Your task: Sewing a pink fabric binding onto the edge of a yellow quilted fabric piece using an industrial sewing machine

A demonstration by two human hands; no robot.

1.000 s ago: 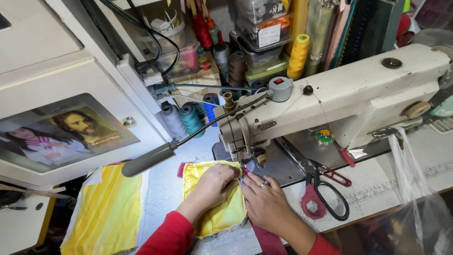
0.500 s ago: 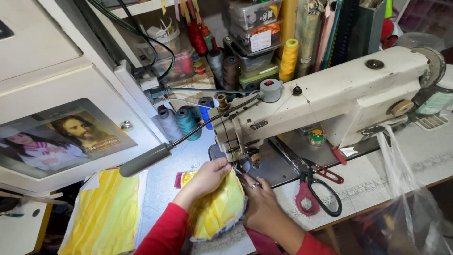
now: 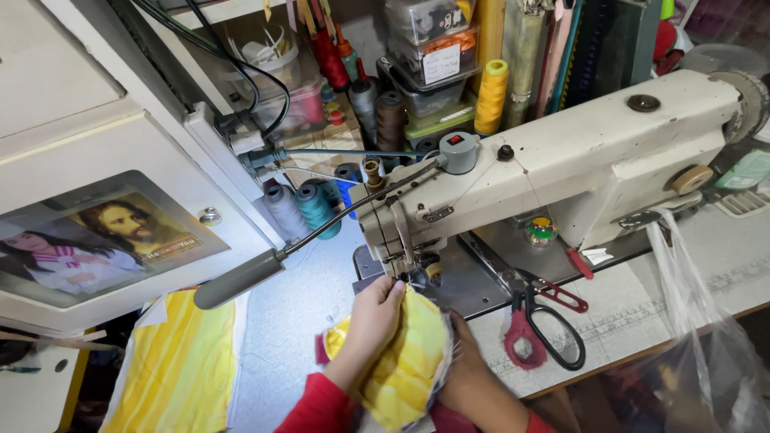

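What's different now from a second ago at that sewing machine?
The yellow fabric piece, flat under the needle before, is now lifted and bunched between both hands. The left hand grips its top edge; the right hand cups it from behind. The sewing machine and scissors stayed put.

— What is sitting where on the table (image 3: 321, 321)?

— The sewing machine (image 3: 561, 168) is standing at the far right, its needle end pointing left. Near it, the two hands are meeting just before the needle: the left hand (image 3: 373, 317) is lying on the cloth piece (image 3: 405, 357), the right hand (image 3: 473, 381) is sitting under its right edge.

— And beside them?

— The scissors (image 3: 545, 321) are lying right of the hands, before the machine. The lamp (image 3: 241, 277) is reaching in from the left. Thread spools (image 3: 301, 208) are standing behind it, and a plastic bag (image 3: 698, 337) is hanging at the near right.
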